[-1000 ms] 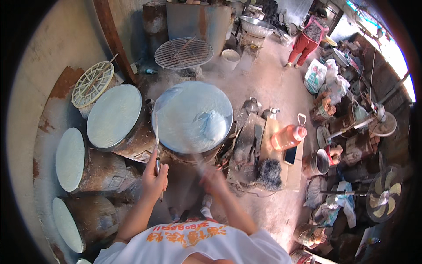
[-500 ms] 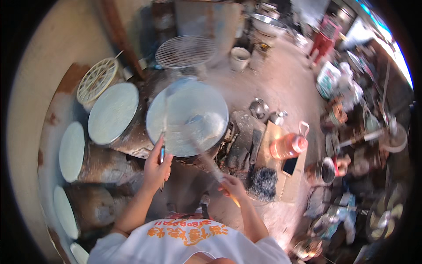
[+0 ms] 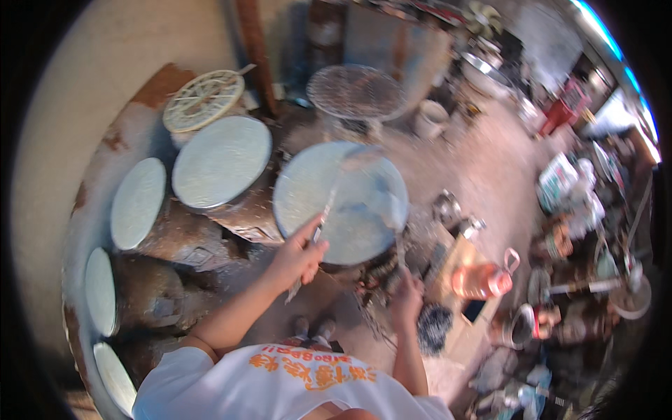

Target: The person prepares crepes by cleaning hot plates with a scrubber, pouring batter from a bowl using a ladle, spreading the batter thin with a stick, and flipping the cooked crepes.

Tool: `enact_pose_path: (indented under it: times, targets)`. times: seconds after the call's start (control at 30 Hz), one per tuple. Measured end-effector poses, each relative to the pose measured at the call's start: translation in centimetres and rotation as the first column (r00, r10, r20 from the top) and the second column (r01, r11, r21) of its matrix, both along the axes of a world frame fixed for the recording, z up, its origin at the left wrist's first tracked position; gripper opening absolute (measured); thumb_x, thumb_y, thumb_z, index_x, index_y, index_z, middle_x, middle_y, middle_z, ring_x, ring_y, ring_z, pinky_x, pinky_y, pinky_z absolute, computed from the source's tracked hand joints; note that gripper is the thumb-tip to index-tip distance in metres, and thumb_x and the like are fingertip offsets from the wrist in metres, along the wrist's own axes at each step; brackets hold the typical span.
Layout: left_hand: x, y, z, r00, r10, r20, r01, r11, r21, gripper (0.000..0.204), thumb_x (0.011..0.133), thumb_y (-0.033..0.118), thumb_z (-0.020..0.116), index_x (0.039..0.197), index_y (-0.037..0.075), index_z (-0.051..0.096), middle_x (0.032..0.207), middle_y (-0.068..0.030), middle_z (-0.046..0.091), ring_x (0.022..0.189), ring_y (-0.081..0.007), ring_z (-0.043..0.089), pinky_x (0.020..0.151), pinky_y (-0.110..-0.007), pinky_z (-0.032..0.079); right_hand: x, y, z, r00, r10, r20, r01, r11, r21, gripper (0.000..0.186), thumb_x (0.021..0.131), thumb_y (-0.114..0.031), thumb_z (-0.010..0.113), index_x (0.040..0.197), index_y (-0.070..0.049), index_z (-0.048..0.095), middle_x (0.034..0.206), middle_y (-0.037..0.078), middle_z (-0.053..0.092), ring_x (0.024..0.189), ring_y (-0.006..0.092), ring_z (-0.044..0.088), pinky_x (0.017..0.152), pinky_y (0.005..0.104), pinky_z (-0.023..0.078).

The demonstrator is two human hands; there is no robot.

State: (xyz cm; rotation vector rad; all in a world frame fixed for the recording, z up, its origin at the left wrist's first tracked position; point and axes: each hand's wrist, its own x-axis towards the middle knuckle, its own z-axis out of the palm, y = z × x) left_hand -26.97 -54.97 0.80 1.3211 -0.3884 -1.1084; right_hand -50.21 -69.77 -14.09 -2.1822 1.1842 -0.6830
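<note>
A large round griddle (image 3: 404, 199) stands in front of me with a thin pale layer (image 3: 304, 199) over much of its top; bluish patches show toward its right. My left hand (image 3: 301, 259) is closed round a long, narrow flat spatula (image 3: 330, 203), whose blade reaches up over the middle of the griddle. Its other end sticks out below my fist. My right hand (image 3: 407, 297), blurred, is wrapped round a pale stick-like tool (image 3: 400, 248) at the griddle's lower right edge. Motion blur hides that tool's far end and whether either tool touches the surface.
Pale-topped round drums (image 3: 220, 161) curve along the wall at left. A wire rack (image 3: 357, 91) stands beyond the griddle. At right, a board holds a pink bottle (image 3: 479, 281), a phone (image 3: 474, 311) and a dark bristly brush (image 3: 434, 329). Clutter lines the far right.
The view has swung, shifting the scene rightward. My right hand has drawn its tool from over the griddle toward the griddle's lower right edge. Both hands keep their tools.
</note>
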Motion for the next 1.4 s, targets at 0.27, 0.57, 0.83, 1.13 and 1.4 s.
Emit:
enact_pose_path:
  times: [0.27, 0.57, 0.83, 1.13, 1.4]
  targets:
    - [1.6, -2.9, 0.0, 0.635, -0.019, -0.773, -0.132, 0.982, -0.133, 0.039, 0.095, 0.018, 0.053, 0.131, 0.029, 0.043, 0.066, 0.0054, 0.041, 0.043, 0.0003, 0.036, 0.037, -0.014, 0.032, -1.0, -2.9, 2.0, 0.977, -0.060, -0.202, 0.075, 0.995, 0.063, 0.041, 0.087, -0.014, 0.056, 0.128, -0.016, 0.051, 0.096, 0.017, 0.055, 0.077, 0.0348, 0.062, 0.068, 0.0406, 0.052]
    - [0.6, -2.2, 0.1, 0.604, 0.117, -0.789, -0.202, 0.979, -0.010, 0.010, 0.093, 0.013, 0.057, 0.086, 0.012, 0.049, 0.060, 0.0046, 0.038, 0.045, -0.0024, 0.039, 0.039, -0.016, 0.035, 0.4, -3.2, 1.6, 0.979, 0.126, -0.161, -0.153, 0.975, -0.161, 0.035, 0.087, -0.012, 0.053, 0.121, -0.017, 0.059, 0.090, 0.016, 0.055, 0.073, 0.0354, 0.061, 0.061, 0.0439, 0.050]
    - [-0.8, -2.3, -1.9, 0.647, 0.144, -0.749, -0.249, 0.968, -0.029, 0.017, 0.093, 0.011, 0.053, 0.105, 0.020, 0.045, 0.064, 0.0041, 0.040, 0.048, -0.0026, 0.039, 0.040, -0.017, 0.036, -2.4, 5.3, -3.3, 0.966, -0.079, 0.248, 0.009, 0.962, 0.271, 0.030, 0.091, -0.009, 0.053, 0.120, -0.010, 0.058, 0.081, 0.008, 0.061, 0.055, 0.0209, 0.057, 0.051, 0.0330, 0.048]
    - [-3.6, 1.4, -4.8, -0.154, -0.244, -0.957, -0.517, 0.846, -0.133, 0.034, 0.095, 0.018, 0.049, 0.064, 0.010, 0.038, 0.051, 0.0036, 0.035, 0.038, -0.0072, 0.037, 0.039, -0.021, 0.034, 3.4, 7.2, -0.6, 0.938, 0.114, 0.328, -0.159, 0.981, 0.114, 0.031, 0.085, -0.007, 0.064, 0.115, -0.004, 0.064, 0.084, 0.007, 0.068, 0.070, 0.0104, 0.060, 0.063, 0.0257, 0.049]
    - [3.1, 11.3, 0.4, 0.155, -0.466, -0.871, -0.574, 0.675, -0.464, 0.037, 0.096, 0.030, 0.050, 0.066, 0.011, 0.039, 0.046, 0.0037, 0.036, 0.038, -0.0068, 0.040, 0.035, -0.021, 0.032, 2.8, 10.3, 0.9, 0.916, 0.380, 0.126, -0.393, 0.794, 0.464, 0.034, 0.081, -0.015, 0.069, 0.111, -0.001, 0.064, 0.080, 0.000, 0.065, 0.065, 0.0061, 0.054, 0.062, 0.0227, 0.046]
